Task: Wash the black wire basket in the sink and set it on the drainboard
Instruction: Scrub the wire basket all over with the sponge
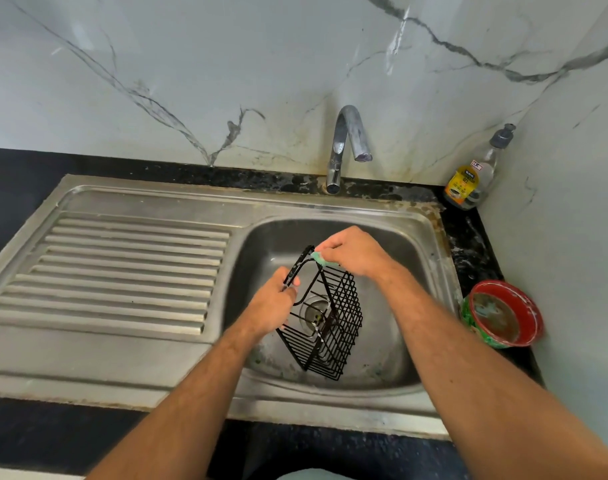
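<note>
Gleaming steel sink (430,244), marble wall (226,64).

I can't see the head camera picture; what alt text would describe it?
Over a steel sink, the left hand grips a black wire basket while the right hand rubs a green sponge on its top edge. A ribbed drainboard lies left, a faucet behind, with no water visibly running.

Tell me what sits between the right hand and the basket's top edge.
In the head view, a green sponge sits between the right hand and the black wire basket, pressed against the basket's upper frame.
</note>
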A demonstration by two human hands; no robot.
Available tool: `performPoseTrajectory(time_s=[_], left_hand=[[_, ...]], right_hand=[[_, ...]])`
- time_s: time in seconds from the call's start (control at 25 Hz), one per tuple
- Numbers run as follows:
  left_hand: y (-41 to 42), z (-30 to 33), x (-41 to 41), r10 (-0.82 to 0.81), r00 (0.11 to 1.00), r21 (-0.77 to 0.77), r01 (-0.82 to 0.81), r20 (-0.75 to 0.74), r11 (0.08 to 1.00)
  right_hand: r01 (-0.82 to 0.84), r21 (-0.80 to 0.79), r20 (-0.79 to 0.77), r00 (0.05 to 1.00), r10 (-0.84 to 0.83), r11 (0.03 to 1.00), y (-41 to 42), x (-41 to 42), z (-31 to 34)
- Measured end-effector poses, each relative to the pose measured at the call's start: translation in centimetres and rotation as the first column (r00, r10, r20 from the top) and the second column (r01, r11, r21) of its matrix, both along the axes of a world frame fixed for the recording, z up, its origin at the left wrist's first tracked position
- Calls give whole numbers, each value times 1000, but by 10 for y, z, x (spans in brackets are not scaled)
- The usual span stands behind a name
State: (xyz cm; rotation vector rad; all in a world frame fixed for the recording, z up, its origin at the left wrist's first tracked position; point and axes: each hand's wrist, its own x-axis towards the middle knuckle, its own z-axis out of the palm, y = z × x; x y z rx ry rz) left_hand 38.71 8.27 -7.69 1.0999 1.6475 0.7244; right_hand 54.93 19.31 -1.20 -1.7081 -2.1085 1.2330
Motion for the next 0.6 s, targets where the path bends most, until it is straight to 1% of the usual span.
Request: performPoseTrajectory(time_s=[0.08, 0.2, 0.24, 0.36, 0.44, 0.52, 0.6], left_hand=[[0, -1, -3, -27, 998, -6, 26, -58, 1000], [1, 0, -3, -89, 993, 12, 90, -82, 996], [1, 1, -1, -113, 989, 18, 115, -93, 993], [0, 2, 5, -166, 978, 21, 170, -126, 985], [-2, 3, 5, -182, 974, 20, 187, -134, 982], [-5, 4, -1, -181, 972, 23, 187, -151, 982], [-8, 4, -6, -184, 969, 23, 191, -163, 981]], right_hand=[[-41, 12, 41, 998, 40, 999, -6, 11, 4], [-64, -2, 120, 991, 64, 998, -11, 29, 16], [-35, -12, 117, 992, 37, 999, -10, 31, 19], [74, -31, 32, 997, -73, 997, -10, 19, 20], [89, -27, 20, 996, -88, 996, -15, 11, 17], [59, -25, 81, 995, -57, 998, -18, 15, 19], [20, -54, 174, 985, -10, 998, -19, 30, 21]])
